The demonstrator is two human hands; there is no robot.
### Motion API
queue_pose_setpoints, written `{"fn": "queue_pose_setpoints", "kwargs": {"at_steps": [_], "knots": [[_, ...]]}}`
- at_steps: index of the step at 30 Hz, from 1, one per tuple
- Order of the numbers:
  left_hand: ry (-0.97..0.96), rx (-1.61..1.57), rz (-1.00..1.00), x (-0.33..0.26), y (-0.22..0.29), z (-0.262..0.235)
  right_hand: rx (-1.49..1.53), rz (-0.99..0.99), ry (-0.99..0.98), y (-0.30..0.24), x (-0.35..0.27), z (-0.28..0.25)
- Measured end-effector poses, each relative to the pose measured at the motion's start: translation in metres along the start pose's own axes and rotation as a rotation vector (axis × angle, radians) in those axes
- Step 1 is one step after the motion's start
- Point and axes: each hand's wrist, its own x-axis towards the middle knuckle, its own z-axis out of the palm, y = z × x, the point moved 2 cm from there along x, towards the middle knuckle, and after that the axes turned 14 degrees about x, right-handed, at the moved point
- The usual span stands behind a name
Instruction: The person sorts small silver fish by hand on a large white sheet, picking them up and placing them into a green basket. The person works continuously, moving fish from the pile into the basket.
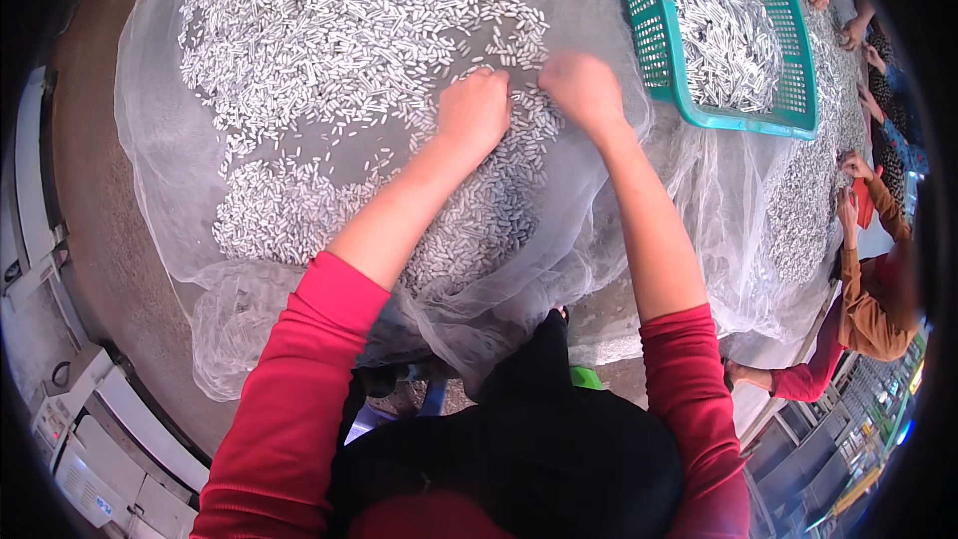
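Observation:
Small silvery-white rod-shaped pieces [309,40] lie in a broad, loose spread over a table covered with sheer white netting [165,170]. My left hand [475,110] is closed, its curled fingers down at the edge of a strip of these pieces. A little to its right, my right hand [581,88] is also closed, fingertips low beside the same strip. Whatever either hand pinches is hidden by the fingers. Between and below my hands runs a denser heap of pieces [469,230] toward the table's near edge.
A green perforated plastic basket [743,122] full of similar, longer-looking pieces stands at the far right. Beyond it, several other people's hands [853,165] work over more pieces. Netting hangs in folds over the near edge. Grey machinery [90,439] stands at the left.

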Motion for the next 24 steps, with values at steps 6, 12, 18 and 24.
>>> {"fn": "queue_pose_setpoints", "kwargs": {"at_steps": [6,12,18,24], "knots": [[-0.315,-0.022,-0.081,0.013,0.000,-0.013,1.773,0.206,-0.185,0.036,-0.023,-0.032],[0.145,-0.218,0.250,0.012,0.021,-0.080,1.806,0.209,-0.173,0.022,-0.028,-0.021],[0.167,0.065,0.631,0.008,0.083,-0.097,1.916,0.449,-0.046,-0.012,-0.039,-0.001],[0.148,-0.118,0.663,0.006,0.076,-0.134,1.755,0.535,0.139,-0.019,-0.037,-0.048]]}}
